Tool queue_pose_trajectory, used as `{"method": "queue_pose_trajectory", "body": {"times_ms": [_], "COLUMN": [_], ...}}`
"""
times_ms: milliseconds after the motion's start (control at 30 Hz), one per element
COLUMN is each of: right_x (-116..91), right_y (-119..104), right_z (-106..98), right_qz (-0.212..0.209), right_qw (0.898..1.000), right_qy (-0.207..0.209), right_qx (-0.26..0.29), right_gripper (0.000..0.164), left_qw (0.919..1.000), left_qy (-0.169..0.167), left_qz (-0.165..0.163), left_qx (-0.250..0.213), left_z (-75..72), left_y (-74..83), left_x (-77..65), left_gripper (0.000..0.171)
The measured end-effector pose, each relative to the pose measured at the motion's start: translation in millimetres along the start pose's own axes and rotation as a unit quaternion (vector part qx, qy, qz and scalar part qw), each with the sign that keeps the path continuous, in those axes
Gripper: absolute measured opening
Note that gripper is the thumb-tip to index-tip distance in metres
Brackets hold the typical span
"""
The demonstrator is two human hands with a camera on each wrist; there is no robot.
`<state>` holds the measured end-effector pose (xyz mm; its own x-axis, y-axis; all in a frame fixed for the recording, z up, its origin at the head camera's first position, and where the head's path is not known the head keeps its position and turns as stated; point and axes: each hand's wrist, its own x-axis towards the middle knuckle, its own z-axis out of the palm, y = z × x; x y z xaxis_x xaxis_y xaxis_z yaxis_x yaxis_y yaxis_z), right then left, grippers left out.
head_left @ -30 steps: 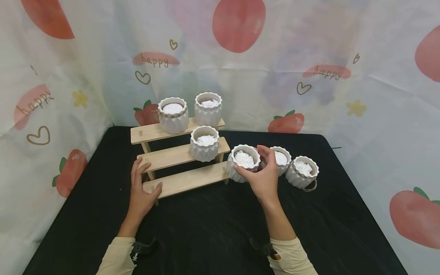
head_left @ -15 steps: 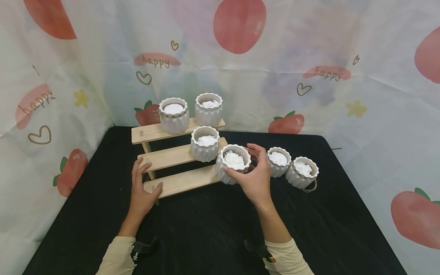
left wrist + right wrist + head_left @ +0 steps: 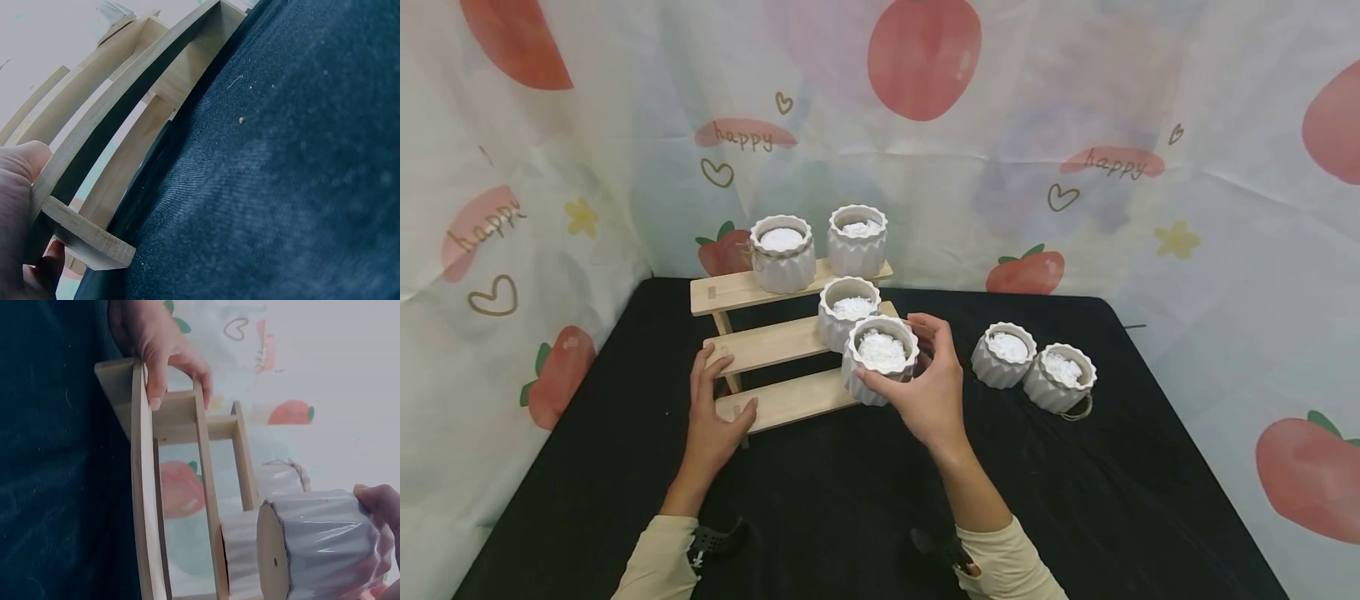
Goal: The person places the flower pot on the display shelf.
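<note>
A three-tier wooden plant stand (image 3: 790, 400) stands left of centre. My left hand (image 3: 715, 421) grips its left end, thumb on the bottom tier and fingers at the middle one. In the left wrist view the thumb lies over the front board (image 3: 119, 103). My right hand (image 3: 934, 398) holds a white fluted flowerpot (image 3: 859, 377) with white filling, thumb at the near side of its rim. The right wrist view shows this pot's underside, with a small hole, raised off the boards. One pot (image 3: 837, 327) sits on the middle tier, two pots (image 3: 859, 254) on the top tier.
Two more white pots (image 3: 997, 368) stand close together on the black tablecloth (image 3: 1120, 500) at the right; the outer one has a twine loop (image 3: 1078, 408). A fruit-print curtain (image 3: 955, 192) hangs behind the table and along both sides.
My right hand has carried the pot leftward, from beside the stand's right end to over its bottom tier, now overlapping the middle-tier pot in view. The left hand keeps its grip.
</note>
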<state>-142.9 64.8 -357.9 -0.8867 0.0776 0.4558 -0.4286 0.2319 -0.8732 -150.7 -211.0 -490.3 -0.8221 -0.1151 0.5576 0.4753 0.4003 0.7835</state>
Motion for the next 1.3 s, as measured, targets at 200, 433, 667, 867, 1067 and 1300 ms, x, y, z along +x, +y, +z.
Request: {"method": "queue_pose_trajectory", "body": {"times_ms": [200,433,667,867,1067,1300], "right_x": [-3,-4,-5,-3,-3,-2], "right_y": [1,34,32,28,32,35], "right_z": [11,30,45,59,70,85], "right_qz": [-0.006,-0.022,-0.039,-0.033,-0.027,-0.032], "right_qw": [1.000,0.999,0.998,0.998,0.998,0.997], "right_qy": [-0.019,-0.033,-0.044,-0.054,-0.060,-0.073], "right_qx": [0.014,0.018,0.019,0.014,0.010,0.013], "right_gripper": [0.080,0.085,0.083,0.081,0.079,0.082], "left_qw": [1.0000,1.0000,0.9999,0.9999,0.9999,0.9997], "left_qy": [0.002,0.001,0.006,0.000,-0.003,-0.005], "left_qz": [0.003,0.000,0.005,0.010,0.012,0.019], "left_qx": [0.002,-0.001,0.015,0.009,0.009,0.018], "left_z": [-0.7,-1.2,1.6,0.3,1.3,1.0], "left_y": [1.3,0.6,-33.7,-45.7,-45.0,-47.1], "left_x": [0.8,-0.2,-3.0,-2.9,-3.7,-3.9], "left_gripper": [0.072,0.071,0.077,0.078,0.076,0.076]}}
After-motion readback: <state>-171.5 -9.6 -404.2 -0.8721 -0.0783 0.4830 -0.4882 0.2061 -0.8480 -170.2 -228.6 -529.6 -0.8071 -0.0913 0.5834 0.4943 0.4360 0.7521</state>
